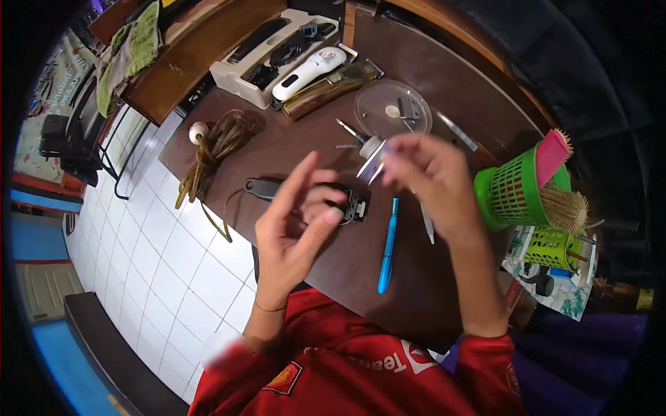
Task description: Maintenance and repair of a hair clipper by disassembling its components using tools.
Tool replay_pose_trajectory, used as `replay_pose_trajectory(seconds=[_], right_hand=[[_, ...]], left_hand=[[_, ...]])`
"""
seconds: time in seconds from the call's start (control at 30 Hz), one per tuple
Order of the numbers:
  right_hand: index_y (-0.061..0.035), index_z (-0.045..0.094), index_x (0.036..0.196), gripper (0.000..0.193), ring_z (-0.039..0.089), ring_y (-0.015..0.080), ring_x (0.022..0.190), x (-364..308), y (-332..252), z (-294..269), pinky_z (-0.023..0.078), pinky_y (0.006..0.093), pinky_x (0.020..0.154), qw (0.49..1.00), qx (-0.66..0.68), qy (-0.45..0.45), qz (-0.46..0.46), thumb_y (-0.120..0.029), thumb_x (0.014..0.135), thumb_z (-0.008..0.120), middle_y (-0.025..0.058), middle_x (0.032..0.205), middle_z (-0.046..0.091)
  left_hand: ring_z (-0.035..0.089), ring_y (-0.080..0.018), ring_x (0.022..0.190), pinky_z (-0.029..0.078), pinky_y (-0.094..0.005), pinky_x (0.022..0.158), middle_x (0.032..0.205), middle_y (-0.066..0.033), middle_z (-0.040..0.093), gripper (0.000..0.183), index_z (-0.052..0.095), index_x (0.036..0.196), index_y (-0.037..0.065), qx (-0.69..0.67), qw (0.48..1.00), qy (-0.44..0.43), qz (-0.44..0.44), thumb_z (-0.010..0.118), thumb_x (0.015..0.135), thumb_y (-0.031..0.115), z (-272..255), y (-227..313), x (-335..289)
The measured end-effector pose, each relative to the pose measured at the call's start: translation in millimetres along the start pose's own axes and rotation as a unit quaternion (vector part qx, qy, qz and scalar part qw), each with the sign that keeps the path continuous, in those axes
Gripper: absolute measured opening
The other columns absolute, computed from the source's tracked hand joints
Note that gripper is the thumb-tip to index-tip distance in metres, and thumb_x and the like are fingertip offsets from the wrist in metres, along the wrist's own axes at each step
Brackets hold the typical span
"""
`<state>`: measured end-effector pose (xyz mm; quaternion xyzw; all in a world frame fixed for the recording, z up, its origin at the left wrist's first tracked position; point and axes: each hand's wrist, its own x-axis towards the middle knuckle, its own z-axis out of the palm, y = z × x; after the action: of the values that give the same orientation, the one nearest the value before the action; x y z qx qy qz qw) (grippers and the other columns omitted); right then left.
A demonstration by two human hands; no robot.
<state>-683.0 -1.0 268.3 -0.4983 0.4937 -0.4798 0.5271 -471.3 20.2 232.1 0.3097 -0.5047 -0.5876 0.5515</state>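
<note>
My right hand [437, 184] pinches a small, flat white-and-purple piece [373, 165], blurred by motion, between thumb and fingertips over the brown table. My left hand [295, 232] is raised to its left, fingers apart and holding nothing. Below and partly hidden by the left hand lies a dark hair clipper [355, 209], its bladed end toward the right. A small tool with a pointed metal tip [350, 130] and a white round part shows just behind the held piece. A blue pen [388, 249] lies nearer me, and a slim pale tool [427, 225] is partly under my right hand.
Farther back, a clear round dish [368, 104] holds small metal parts. Behind it are a gold trimmer [333, 91], a white clipper [310, 73] and a beige tray [229, 78]. A coiled brown cord [225, 135] lies left; a green basket [510, 191] of brushes stands right.
</note>
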Motion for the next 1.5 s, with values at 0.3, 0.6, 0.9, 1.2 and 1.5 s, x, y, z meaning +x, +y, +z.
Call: replay_pose_trajectory(seconds=[0.3, 0.6, 0.9, 1.2, 1.5], right_hand=[[0.0000, 0.061, 0.109, 0.015, 0.064, 0.0081, 0.078, -53.0, 12.9, 22.7, 0.051, 0.0215, 0.071, 0.998, 0.049, -0.020, -0.036, -0.011, 0.098, 0.065, 0.0068, 0.092, 0.068], [-0.0059, 0.051, 0.140, 0.043, 0.064, 0.0377, 0.100, -69.6, 38.2, -53.9, 0.049, 0.0441, 0.088, 0.780, -0.575, 0.246, 0.018, -0.013, 0.098, 0.059, 0.0217, 0.115, 0.063], [-0.0063, 0.048, 0.145, 0.046, 0.065, 0.0235, 0.090, -110.5, -17.4, -1.9, 0.053, 0.0380, 0.075, 0.910, -0.261, 0.320, 0.032, -0.005, 0.099, 0.048, 0.0166, 0.127, 0.063], [0.0075, 0.062, 0.129, 0.040, 0.071, 0.0271, 0.076, -114.7, -20.3, 53.7, 0.053, 0.0354, 0.066, 0.926, -0.331, 0.025, -0.179, -0.006, 0.091, 0.058, 0.0218, 0.101, 0.072], [0.0063, 0.065, 0.126, 0.037, 0.062, 0.0203, 0.059, -116.5, -15.9, 52.3, 0.049, 0.0319, 0.058, 0.901, -0.368, 0.020, -0.228, -0.009, 0.093, 0.058, 0.0158, 0.080, 0.070]], left_hand=[[0.066, -0.0214, 0.107, 0.056, -0.0334, 0.090, 0.132, -0.0121, 0.055, 0.067, 0.054, 0.135, -0.005, -0.087, 0.979, -0.173, -0.071, 0.081, 0.082, 0.025, -2.5, -17.6, -6.4], [0.064, -0.0260, 0.113, 0.057, -0.0351, 0.094, 0.133, -0.0197, 0.058, 0.084, 0.044, 0.141, -0.003, -0.291, 0.936, -0.099, -0.171, 0.077, 0.081, 0.045, 7.4, -23.4, -12.9], [0.066, -0.0224, 0.112, 0.051, -0.0350, 0.101, 0.133, -0.0198, 0.062, 0.084, 0.045, 0.143, -0.006, -0.344, 0.927, -0.119, -0.092, 0.076, 0.082, 0.044, 1.2, -18.5, -13.6], [0.061, -0.0202, 0.119, 0.046, -0.0356, 0.105, 0.130, -0.0147, 0.064, 0.075, 0.053, 0.138, -0.006, -0.288, 0.945, -0.093, -0.127, 0.077, 0.083, 0.040, 5.4, 1.0, -13.5], [0.063, -0.0147, 0.111, 0.049, -0.0298, 0.098, 0.124, -0.0128, 0.068, 0.067, 0.054, 0.137, -0.006, -0.307, 0.941, -0.097, -0.106, 0.078, 0.086, 0.029, 9.1, -1.5, -17.0]])
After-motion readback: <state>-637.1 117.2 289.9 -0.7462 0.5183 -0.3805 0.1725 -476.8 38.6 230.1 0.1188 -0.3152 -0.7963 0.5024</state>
